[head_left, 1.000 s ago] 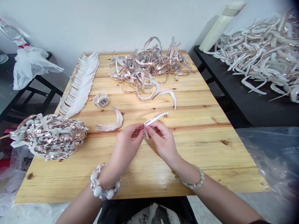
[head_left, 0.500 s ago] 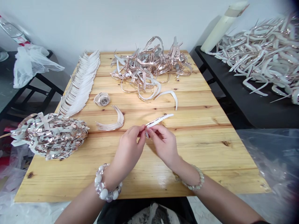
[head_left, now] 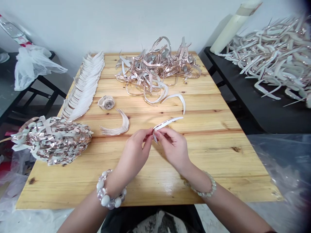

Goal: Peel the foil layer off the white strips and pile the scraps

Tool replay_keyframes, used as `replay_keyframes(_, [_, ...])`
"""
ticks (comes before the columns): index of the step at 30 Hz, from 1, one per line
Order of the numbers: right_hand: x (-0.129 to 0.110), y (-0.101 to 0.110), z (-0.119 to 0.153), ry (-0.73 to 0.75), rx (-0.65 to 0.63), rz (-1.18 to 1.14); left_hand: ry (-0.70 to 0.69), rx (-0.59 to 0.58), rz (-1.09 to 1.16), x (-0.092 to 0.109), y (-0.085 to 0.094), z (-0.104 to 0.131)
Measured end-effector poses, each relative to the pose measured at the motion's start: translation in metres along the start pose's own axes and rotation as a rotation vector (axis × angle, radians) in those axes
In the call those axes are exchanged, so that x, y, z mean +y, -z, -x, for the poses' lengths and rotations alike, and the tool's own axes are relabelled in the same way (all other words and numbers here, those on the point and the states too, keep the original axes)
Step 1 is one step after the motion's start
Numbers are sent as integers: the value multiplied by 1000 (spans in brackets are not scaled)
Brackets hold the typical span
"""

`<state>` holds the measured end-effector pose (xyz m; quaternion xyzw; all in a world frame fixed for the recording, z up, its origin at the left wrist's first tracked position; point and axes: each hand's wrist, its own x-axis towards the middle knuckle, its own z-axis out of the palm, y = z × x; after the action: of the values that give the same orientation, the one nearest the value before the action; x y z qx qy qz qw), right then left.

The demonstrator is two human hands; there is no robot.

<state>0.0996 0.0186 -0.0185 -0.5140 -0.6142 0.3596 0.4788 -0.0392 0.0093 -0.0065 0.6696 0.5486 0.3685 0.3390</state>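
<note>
Between my hands is a curved strip (head_left: 167,123), white with a shiny rose-gold edge; its tapered end points up and to the right. My left hand (head_left: 138,147) pinches the near part of it with thumb and fingertips. Close beside, thumb and fingers of my right hand (head_left: 173,149) are closed on the same strip. The fingers cover its lower bend. A small fanned bunch of curved strips (head_left: 123,124) lies left of my hands. One loose white strip (head_left: 181,98) rests just beyond them, in front of a tangled heap of strips (head_left: 155,68).
A neat overlapping row of white strips (head_left: 85,85) runs along the table's left side. Nearer are a small tape-like roll (head_left: 106,102) and a large bound bundle of strips (head_left: 58,140). On the black side table (head_left: 250,90) at right are a big strip pile (head_left: 279,58) and a pale tube (head_left: 233,29).
Both hands keep their pinch on the strip. My right hand and the strip's free end have shifted slightly to the right.
</note>
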Motion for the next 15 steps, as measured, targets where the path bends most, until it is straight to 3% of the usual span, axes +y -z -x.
replay_keyframes(5, [2, -1, 1, 53, -9, 59, 112, -16, 72, 0, 0, -2])
replay_keyframes(9, [1, -3, 2, 89, -20, 81, 119, -20, 73, -3, 2, -4])
replay_keyframes(15, [-1, -3, 0, -28, -38, -35, 85, -25, 175, -5, 4, -7])
